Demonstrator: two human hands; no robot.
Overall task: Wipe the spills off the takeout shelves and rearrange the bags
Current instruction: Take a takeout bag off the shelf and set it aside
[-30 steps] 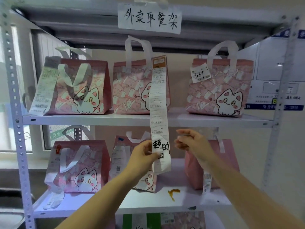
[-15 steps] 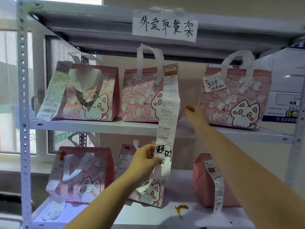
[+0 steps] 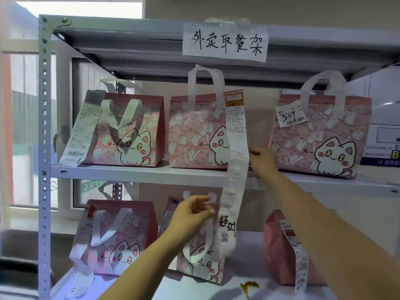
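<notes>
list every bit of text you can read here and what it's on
"外卖取餐架": handwritten paper sign taped to the top shelf.
"超时": black marker on the long receipt.
"3-7": handwritten on the right bag's tag.
Printed lines on every receipt, and the wall poster, are too blurred to read.
</notes>
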